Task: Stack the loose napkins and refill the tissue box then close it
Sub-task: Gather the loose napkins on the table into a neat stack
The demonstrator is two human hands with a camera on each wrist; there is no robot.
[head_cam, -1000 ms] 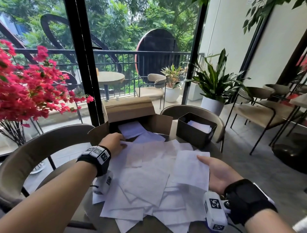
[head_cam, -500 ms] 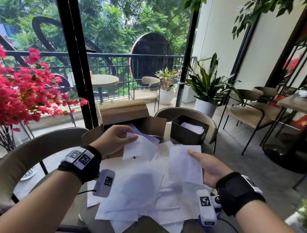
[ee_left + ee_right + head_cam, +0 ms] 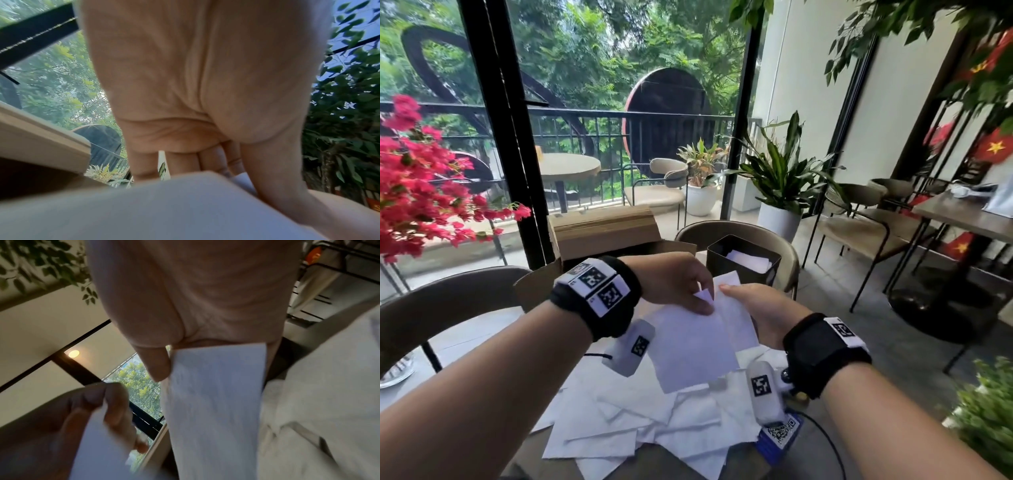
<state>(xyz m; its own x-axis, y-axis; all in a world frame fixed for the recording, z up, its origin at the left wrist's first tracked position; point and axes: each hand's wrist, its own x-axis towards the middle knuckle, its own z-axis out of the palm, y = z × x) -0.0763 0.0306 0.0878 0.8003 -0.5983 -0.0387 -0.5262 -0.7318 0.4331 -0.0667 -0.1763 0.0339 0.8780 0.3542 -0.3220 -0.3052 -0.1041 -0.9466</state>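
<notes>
We have the two hands meeting over the middle of the counter (image 3: 661, 459), each grasping one white napkin. Our left hand (image 3: 674, 284) pinches its napkin (image 3: 688, 346) by the far right corner, thumb and fingertips closed on the paper, so the sheet hangs down and toward us, its long axis running near to far. Our right hand (image 3: 760, 308) grips the second napkin (image 3: 736, 315) along its right edge, thumb on top. That sheet lies just right of the left one and partly under its edge, so the coming move turns on sliding the left sheet a little rightward to square it onto the right one; the left hand is the nearer to that seam.

The rest of the loose napkins (image 3: 654, 421) lie scattered on the counter below the hands. The black tissue box (image 3: 743, 260) stands open at the far right, a few white sheets inside, beside the open cardboard carton (image 3: 602, 233).

Compared with half a second ago, the left hand has carried its napkin from over the carton across to the right hand, and the gap between the two sheets has closed
</notes>
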